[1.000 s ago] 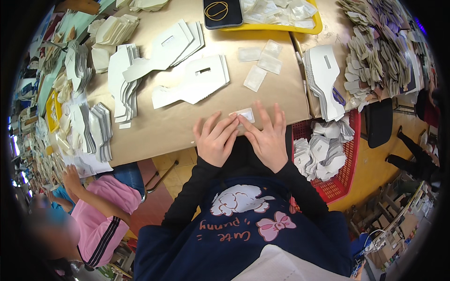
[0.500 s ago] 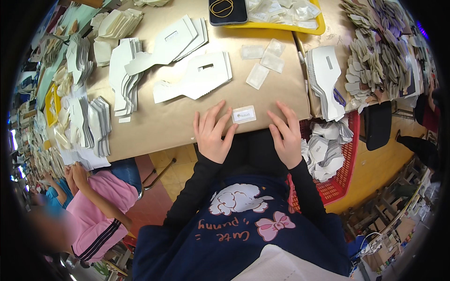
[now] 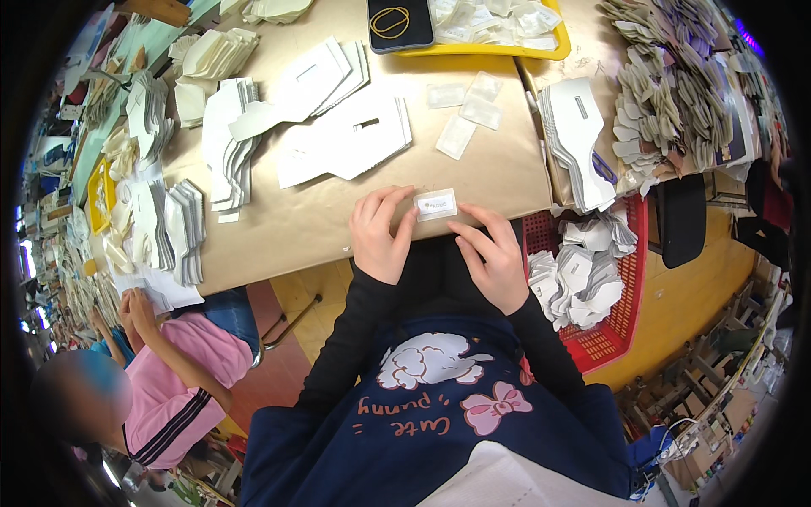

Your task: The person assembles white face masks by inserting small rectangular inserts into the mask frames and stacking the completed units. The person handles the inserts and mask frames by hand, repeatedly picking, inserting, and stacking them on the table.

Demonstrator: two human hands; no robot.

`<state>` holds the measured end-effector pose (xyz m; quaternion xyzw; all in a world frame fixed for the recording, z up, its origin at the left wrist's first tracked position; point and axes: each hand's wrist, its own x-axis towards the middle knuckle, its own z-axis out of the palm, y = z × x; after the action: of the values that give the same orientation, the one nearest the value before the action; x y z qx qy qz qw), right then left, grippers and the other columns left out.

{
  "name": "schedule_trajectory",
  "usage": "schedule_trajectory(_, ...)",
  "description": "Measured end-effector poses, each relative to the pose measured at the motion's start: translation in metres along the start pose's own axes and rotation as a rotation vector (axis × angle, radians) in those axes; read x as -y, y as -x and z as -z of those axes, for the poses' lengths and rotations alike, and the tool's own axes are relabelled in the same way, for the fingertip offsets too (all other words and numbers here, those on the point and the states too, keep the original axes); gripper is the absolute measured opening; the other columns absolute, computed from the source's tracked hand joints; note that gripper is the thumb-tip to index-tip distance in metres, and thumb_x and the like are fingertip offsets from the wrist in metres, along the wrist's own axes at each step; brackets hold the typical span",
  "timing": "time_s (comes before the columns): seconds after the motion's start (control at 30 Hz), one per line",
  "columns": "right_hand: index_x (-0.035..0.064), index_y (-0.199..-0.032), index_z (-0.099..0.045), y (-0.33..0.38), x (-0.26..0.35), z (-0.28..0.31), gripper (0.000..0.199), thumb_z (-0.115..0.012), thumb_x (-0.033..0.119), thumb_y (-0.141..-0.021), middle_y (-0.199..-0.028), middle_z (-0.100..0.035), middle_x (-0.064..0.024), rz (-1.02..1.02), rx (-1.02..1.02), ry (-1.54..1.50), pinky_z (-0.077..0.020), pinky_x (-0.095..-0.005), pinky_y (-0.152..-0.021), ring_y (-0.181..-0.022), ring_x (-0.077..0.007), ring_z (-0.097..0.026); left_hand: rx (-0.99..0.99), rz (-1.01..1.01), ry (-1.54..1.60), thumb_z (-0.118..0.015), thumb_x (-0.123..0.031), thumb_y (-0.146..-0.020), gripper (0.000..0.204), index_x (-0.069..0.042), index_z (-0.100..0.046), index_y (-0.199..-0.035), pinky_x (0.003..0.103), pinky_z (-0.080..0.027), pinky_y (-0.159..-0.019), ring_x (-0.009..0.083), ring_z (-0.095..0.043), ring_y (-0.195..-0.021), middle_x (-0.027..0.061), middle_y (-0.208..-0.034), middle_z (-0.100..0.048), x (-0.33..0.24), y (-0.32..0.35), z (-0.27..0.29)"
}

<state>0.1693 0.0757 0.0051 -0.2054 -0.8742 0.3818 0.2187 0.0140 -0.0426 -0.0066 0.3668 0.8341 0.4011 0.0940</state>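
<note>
Nearest to us, our right hand [image 3: 494, 258] lies open and flat at the table's near edge, fingers spread and pointing toward 11 o'clock, gripping nothing; its fingertips stop just short of a small white label packet [image 3: 436, 204]. Our left hand [image 3: 382, 232] rests palm down beside it, fingers loosely extended; its fingertips touch the packet's left edge at 9 o'clock, pressing rather than pinching, so nothing is lifted. The packet lies flat on the brown paper-covered table [image 3: 321, 220], close to the near edge, between the two hands.

At 3 o'clock of our right hand, a red plastic basket [image 3: 621, 325] on the floor holds white die-cut card pieces [image 3: 574, 275]. At 8 o'clock, a neighbouring person in a pink shirt [image 3: 182, 372] works with both hands at the table's left end.

Farther out, at 11 o'clock of the packet, flat white card blanks [image 3: 346, 139] lie fanned, with upright stacks of the same blanks [image 3: 182, 228] to their left. At 12 o'clock lie several clear little bags [image 3: 465, 114]. Beyond them sits a yellow tray [image 3: 557, 46] with more bags, and a dark phone [image 3: 399, 24] with a rubber band on it. At 2 o'clock grey-brown shaped pieces [image 3: 667, 93] are heaped.
</note>
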Motion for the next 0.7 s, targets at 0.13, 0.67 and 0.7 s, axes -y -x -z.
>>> schedule_trajectory(0.13, 0.0052, -0.111, -0.072, 0.002, -0.007, 0.006, 0.027, -0.07, 0.0, -0.084, -0.125, -0.064, -0.0113, -0.021, -0.012, 0.025, -0.0487, -0.0411, -0.095, -0.11, -0.0328, -0.061, 0.002, -0.013, -0.004, -0.069, -0.007, -0.087, 0.02, -0.008, -0.072, -0.107, 0.039, -0.045, -0.087, 0.0284, -0.06, -0.099, 0.0068, -0.104, -0.068, 0.005, -0.005, 0.002)
schedule_trajectory(0.67, 0.0053, -0.107, -0.074, -0.024, -0.072, 0.031, 0.026, -0.075, 0.005, -0.082, -0.12, -0.068, -0.0079, 0.077, -0.161, 0.316, -0.0493, -0.0368, -0.09, -0.102, -0.0273, -0.063, -0.218, 0.222, 0.273, -0.065, -0.016, -0.1, 0.027, 0.001, -0.071, -0.08, 0.027, -0.037, -0.046, 0.0075, -0.048, -0.046, 0.0043, -0.052, -0.054, 0.033, 0.007, 0.009)
schedule_trajectory(0.7, 0.007, -0.106, -0.074, -0.026, -0.077, 0.028, 0.025, -0.076, 0.006, -0.08, -0.118, -0.07, -0.006, 0.1, -0.19, 0.34, -0.0493, -0.0366, -0.088, -0.101, -0.0263, -0.063, -0.236, 0.172, 0.204, -0.066, -0.017, -0.099, 0.028, 0.0, -0.071, -0.077, 0.028, -0.036, -0.046, 0.0092, -0.048, -0.045, 0.0046, -0.052, -0.054, 0.034, 0.006, 0.006)
